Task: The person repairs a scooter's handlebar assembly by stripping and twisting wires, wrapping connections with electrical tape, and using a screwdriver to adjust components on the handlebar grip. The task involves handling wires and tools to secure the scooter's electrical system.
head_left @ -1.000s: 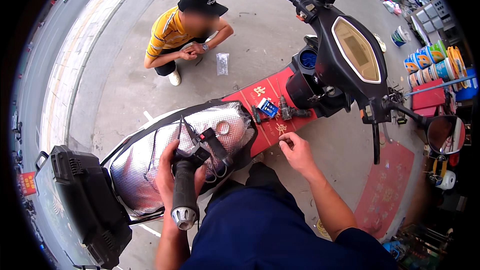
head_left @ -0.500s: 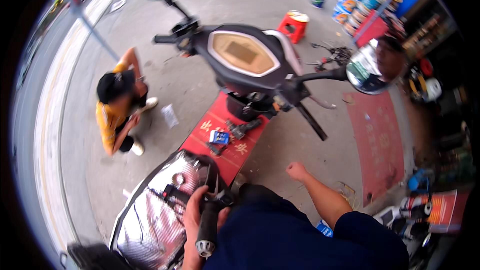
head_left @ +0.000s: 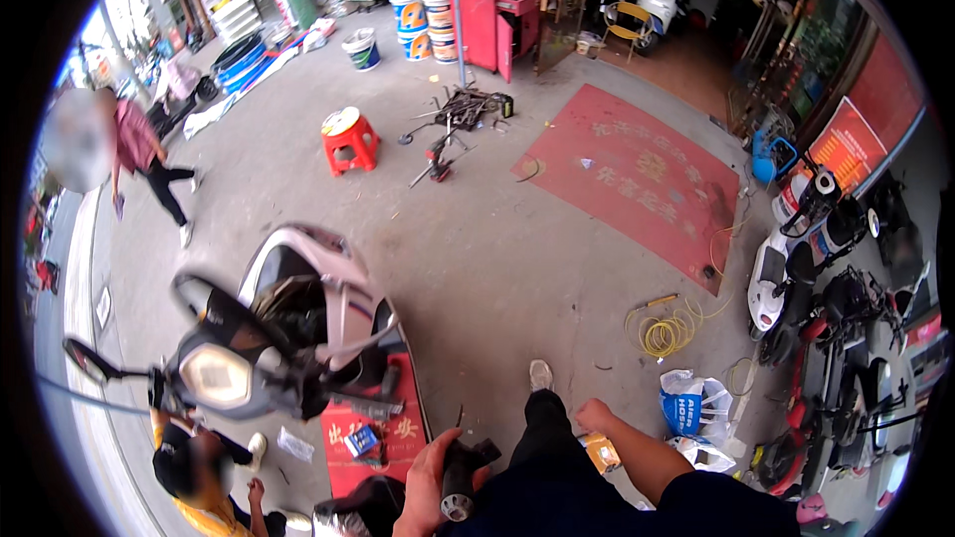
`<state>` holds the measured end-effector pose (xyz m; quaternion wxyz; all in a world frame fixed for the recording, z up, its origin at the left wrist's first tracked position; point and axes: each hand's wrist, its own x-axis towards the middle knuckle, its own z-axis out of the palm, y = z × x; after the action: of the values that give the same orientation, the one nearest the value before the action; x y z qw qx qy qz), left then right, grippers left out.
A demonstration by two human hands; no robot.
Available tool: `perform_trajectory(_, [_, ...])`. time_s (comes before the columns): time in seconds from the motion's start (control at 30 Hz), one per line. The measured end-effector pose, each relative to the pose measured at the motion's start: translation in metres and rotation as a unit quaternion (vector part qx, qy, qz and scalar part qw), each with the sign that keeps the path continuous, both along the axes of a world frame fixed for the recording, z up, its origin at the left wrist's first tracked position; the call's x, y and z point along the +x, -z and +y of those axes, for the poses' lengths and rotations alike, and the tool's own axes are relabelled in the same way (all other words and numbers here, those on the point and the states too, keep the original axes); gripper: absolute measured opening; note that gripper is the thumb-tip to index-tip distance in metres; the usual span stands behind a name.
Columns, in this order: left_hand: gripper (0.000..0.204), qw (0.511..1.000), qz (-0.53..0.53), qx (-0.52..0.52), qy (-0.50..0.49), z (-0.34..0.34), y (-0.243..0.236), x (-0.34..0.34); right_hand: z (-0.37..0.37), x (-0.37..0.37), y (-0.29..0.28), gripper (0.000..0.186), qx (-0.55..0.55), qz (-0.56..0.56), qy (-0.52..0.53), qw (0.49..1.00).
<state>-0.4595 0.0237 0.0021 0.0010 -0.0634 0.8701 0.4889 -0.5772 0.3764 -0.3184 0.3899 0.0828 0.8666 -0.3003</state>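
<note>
- We see our left hand [head_left: 426, 482] low in the view, fingers wrapped closed around a black, barrel-shaped power tool [head_left: 456, 482] whose round end faces the camera.
- Our right hand [head_left: 595, 416] hangs over the right knee, loosely curled; we cannot tell how far open it is. It touches, or lies just above, a small yellowish box [head_left: 603, 453], and we cannot tell whether it grips it.
- The power tool sits just right of the red footboard mat [head_left: 393, 433] of a pale grey and black electric scooter [head_left: 288, 328], whose headlight and handlebars point toward the lower left.
- A small blue packet [head_left: 361, 441] lies on that mat.
- A crouching person in a yellow shirt [head_left: 204, 477] is beside the scooter's front, at the lower left.
- On the grey concrete floor [head_left: 497, 259] to our right lie a coil of yellow hose [head_left: 667, 331] and white plastic bags [head_left: 696, 408].
- Farther off stand a red plastic stool [head_left: 349, 137] and a large red floor mat [head_left: 637, 174].
</note>
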Motion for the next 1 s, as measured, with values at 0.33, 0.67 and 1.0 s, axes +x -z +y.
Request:
perform_trajectory(0.33, [0.063, 0.994, 0.012, 0.101, -0.041, 0.079, -0.025, -0.282, 0.131, -0.178, 0.042, 0.019, 0.082, -0.008, -0.037, 0.996])
perform_trajectory(0.67, [0.059, 0.990, 0.039, 0.080, -0.114, 0.068, 0.012, -0.487, 0.104, -0.391, 0.004, 0.025, 0.069, 0.105, -0.011, 0.992])
perform_trajectory(1.0, [0.057, 0.955, -0.022, 0.175, -0.237, -0.026, 0.035, -0.727, 0.089, -0.594, 0.014, 0.020, 0.196, 0.032, -0.212, 0.957])
